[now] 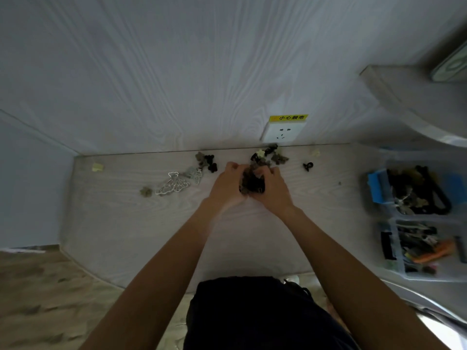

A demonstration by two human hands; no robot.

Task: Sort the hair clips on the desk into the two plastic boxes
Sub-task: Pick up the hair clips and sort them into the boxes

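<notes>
2 bare forearms showing, no sleeves reaching wrists. Left hand [228,184] and right hand [271,186] wearing no rings, no watch. Person wearing dark, near-black garment [255,317].

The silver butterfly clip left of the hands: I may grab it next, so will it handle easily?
The silver butterfly clip looks like thin openwork metal, so probably light and stiff. It lies flat on the desk, so it likely slides rather than rolls.

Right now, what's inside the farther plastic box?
The farther plastic box holds dark clips, some olive-brown, beside a blue part. Lower layers are covered.
</notes>
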